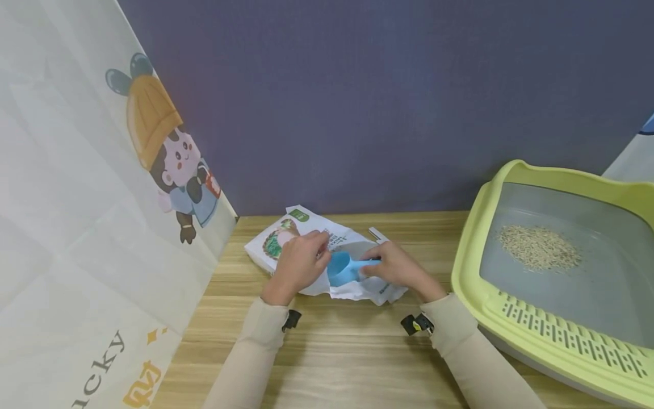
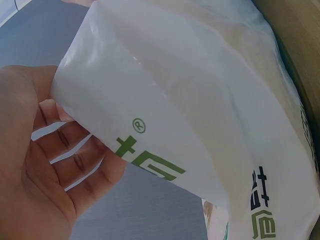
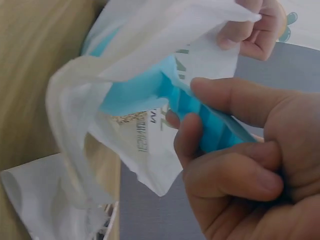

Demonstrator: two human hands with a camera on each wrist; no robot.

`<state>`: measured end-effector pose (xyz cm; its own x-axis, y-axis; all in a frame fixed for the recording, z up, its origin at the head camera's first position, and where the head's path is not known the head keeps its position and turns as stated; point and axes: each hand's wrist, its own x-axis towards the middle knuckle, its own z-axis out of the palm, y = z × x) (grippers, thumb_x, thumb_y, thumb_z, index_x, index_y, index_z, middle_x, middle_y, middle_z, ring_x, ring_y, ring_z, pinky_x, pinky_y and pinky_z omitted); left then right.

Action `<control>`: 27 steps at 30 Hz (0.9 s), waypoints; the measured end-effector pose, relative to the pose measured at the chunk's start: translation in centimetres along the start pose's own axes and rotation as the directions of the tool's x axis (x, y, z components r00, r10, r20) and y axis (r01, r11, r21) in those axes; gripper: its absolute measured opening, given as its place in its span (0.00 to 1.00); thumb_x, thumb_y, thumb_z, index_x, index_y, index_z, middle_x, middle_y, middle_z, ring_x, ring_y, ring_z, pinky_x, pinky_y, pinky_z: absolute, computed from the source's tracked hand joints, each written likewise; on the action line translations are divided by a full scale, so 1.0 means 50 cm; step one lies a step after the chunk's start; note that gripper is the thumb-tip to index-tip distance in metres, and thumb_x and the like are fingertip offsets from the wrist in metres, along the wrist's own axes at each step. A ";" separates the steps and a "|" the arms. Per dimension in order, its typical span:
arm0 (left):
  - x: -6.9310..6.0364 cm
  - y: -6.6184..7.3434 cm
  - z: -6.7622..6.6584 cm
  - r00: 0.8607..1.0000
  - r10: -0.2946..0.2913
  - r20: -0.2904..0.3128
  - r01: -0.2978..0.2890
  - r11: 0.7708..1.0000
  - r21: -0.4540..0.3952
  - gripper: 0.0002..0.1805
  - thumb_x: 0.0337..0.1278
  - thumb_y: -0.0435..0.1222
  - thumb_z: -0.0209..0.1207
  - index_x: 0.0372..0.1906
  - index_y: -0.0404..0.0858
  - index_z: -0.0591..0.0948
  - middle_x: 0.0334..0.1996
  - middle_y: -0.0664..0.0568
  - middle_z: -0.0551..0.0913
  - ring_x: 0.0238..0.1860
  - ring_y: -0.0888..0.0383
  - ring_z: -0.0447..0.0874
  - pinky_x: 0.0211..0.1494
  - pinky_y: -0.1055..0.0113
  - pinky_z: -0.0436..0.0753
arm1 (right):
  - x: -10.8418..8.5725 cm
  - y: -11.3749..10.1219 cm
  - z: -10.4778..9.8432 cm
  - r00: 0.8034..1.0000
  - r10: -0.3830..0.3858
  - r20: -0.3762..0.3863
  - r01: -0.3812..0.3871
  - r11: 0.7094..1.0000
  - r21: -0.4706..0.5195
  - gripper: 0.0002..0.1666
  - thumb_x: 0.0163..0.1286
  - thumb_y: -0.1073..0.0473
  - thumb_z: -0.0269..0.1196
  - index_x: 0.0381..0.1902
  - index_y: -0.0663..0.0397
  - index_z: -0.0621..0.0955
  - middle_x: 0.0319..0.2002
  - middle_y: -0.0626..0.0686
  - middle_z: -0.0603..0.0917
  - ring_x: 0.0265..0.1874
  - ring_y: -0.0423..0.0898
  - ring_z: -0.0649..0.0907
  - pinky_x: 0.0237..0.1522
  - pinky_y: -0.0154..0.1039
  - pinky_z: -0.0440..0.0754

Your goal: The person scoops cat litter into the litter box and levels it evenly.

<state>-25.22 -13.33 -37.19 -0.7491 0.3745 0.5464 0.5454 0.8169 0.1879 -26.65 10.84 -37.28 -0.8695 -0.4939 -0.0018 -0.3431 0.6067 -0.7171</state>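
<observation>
A white printed plastic bag (image 1: 349,236) lies on its side on the wooden table, its mouth facing right. My left hand (image 1: 298,261) pinches the bag's edge at the opening; the left wrist view shows its thumb and fingers at the lifted plastic (image 2: 150,90). With curled fingers my right hand (image 1: 395,264) grips the handle of a light blue scoop (image 1: 340,270). In the right wrist view the scoop's bowl (image 3: 137,92) sits within the bag's mouth, partly hidden by the plastic. Some tan pellets (image 3: 131,118) show inside the bag beneath it.
On the right stands a litter box with a lime-green rim (image 1: 467,250) and a grey pan, holding a heap of tan pellets (image 1: 539,248). A dark blue panel (image 1: 357,113) rises behind the table (image 1: 327,352). A white printed sheet (image 1: 76,199) hangs on the left.
</observation>
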 end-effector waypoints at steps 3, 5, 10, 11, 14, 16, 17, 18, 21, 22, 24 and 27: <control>0.000 0.001 0.001 1.000 -0.001 -0.002 0.001 1.000 0.000 0.11 0.55 0.33 0.58 0.23 0.46 0.70 0.19 0.59 0.68 0.17 0.64 0.61 0.20 0.69 0.59 | 0.003 0.007 0.007 1.000 0.003 0.000 -0.003 1.000 0.005 0.12 0.67 0.60 0.68 0.46 0.57 0.89 0.43 0.53 0.90 0.36 0.43 0.83 0.40 0.39 0.81; 0.000 0.001 0.001 1.000 -0.005 0.000 0.005 1.000 -0.001 0.11 0.55 0.33 0.58 0.23 0.46 0.69 0.19 0.59 0.68 0.17 0.63 0.61 0.20 0.69 0.59 | 0.004 0.012 0.012 1.000 0.005 0.006 -0.005 1.000 0.004 0.12 0.68 0.59 0.67 0.47 0.57 0.88 0.43 0.53 0.90 0.38 0.43 0.83 0.41 0.40 0.81; 0.000 -0.001 0.001 1.000 -0.020 0.016 0.020 1.000 0.003 0.11 0.56 0.33 0.58 0.23 0.46 0.69 0.19 0.59 0.68 0.17 0.64 0.61 0.21 0.69 0.59 | 0.007 0.020 0.023 0.999 0.020 0.042 -0.019 1.000 -0.024 0.12 0.72 0.56 0.64 0.48 0.54 0.86 0.40 0.50 0.87 0.35 0.43 0.80 0.38 0.39 0.78; 0.001 -0.001 0.001 1.000 -0.023 0.018 0.023 1.000 0.001 0.11 0.56 0.33 0.58 0.23 0.46 0.69 0.19 0.59 0.68 0.17 0.64 0.61 0.21 0.69 0.59 | 0.008 0.021 0.024 0.999 0.022 0.049 -0.021 0.999 -0.030 0.12 0.73 0.55 0.64 0.48 0.54 0.85 0.39 0.50 0.87 0.34 0.43 0.79 0.37 0.39 0.77; 0.002 0.000 0.001 0.999 -0.025 0.020 0.025 1.000 -0.004 0.11 0.56 0.33 0.58 0.23 0.46 0.69 0.19 0.58 0.68 0.17 0.64 0.61 0.21 0.69 0.60 | 0.006 0.025 0.026 0.998 0.019 0.058 -0.016 0.999 -0.051 0.12 0.73 0.55 0.63 0.49 0.54 0.85 0.36 0.49 0.85 0.32 0.43 0.78 0.35 0.39 0.76; 0.002 0.001 0.001 0.999 -0.026 0.020 0.026 1.000 -0.010 0.11 0.57 0.33 0.57 0.23 0.46 0.69 0.20 0.58 0.69 0.18 0.63 0.62 0.21 0.69 0.60 | 0.004 0.026 0.025 0.998 0.011 0.056 -0.008 0.998 -0.057 0.11 0.73 0.56 0.63 0.48 0.55 0.85 0.33 0.49 0.84 0.30 0.43 0.77 0.33 0.39 0.76; 0.002 0.001 0.001 0.999 -0.027 0.022 0.027 1.000 -0.015 0.11 0.57 0.33 0.57 0.23 0.46 0.69 0.20 0.58 0.69 0.18 0.63 0.62 0.21 0.69 0.60 | 0.003 0.027 0.025 0.999 0.010 0.052 -0.006 0.998 -0.068 0.11 0.74 0.56 0.63 0.48 0.56 0.85 0.32 0.49 0.83 0.29 0.43 0.77 0.33 0.38 0.75; 0.002 0.001 0.001 0.999 -0.028 0.024 0.029 0.999 -0.017 0.11 0.57 0.33 0.57 0.23 0.46 0.69 0.20 0.58 0.69 0.18 0.63 0.62 0.22 0.69 0.60 | 0.002 0.027 0.024 0.999 0.008 0.048 -0.004 0.997 -0.079 0.11 0.73 0.56 0.63 0.47 0.56 0.85 0.31 0.49 0.83 0.28 0.43 0.76 0.32 0.38 0.75; 0.002 0.001 0.001 0.999 -0.037 0.030 0.037 0.999 -0.023 0.11 0.57 0.33 0.57 0.23 0.46 0.69 0.20 0.58 0.68 0.18 0.63 0.62 0.22 0.69 0.60 | -0.001 0.030 0.023 0.999 0.019 0.042 -0.013 0.991 -0.134 0.11 0.74 0.57 0.61 0.46 0.58 0.84 0.28 0.49 0.80 0.25 0.42 0.74 0.30 0.37 0.73; 0.002 0.001 0.001 0.999 -0.039 0.031 0.039 0.999 -0.024 0.11 0.58 0.33 0.57 0.23 0.46 0.69 0.20 0.58 0.68 0.18 0.63 0.62 0.22 0.69 0.60 | -0.002 0.031 0.023 0.999 0.026 0.045 -0.018 0.988 -0.155 0.11 0.74 0.57 0.61 0.46 0.58 0.83 0.27 0.49 0.79 0.25 0.42 0.74 0.29 0.37 0.72; 0.002 0.001 0.000 0.999 -0.041 0.030 0.041 0.999 -0.025 0.11 0.57 0.33 0.57 0.23 0.46 0.69 0.20 0.58 0.68 0.18 0.63 0.62 0.22 0.69 0.60 | -0.005 0.032 0.022 0.997 0.054 0.053 -0.043 0.981 -0.188 0.10 0.75 0.57 0.59 0.44 0.58 0.82 0.27 0.49 0.78 0.24 0.43 0.73 0.29 0.37 0.71; 0.003 0.001 0.000 0.999 -0.036 0.024 0.036 0.999 -0.027 0.12 0.58 0.33 0.58 0.23 0.46 0.70 0.19 0.58 0.68 0.18 0.64 0.61 0.22 0.69 0.59 | -0.010 0.030 0.017 0.993 0.094 0.072 -0.077 0.974 -0.215 0.09 0.75 0.57 0.58 0.42 0.57 0.79 0.27 0.49 0.76 0.25 0.44 0.73 0.28 0.37 0.71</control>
<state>-25.29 -13.21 -37.11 -0.7770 0.3555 0.5195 0.5277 0.8177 0.2299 -26.41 11.47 -38.95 -0.8702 -0.4779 -0.1195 -0.3435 0.7626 -0.5482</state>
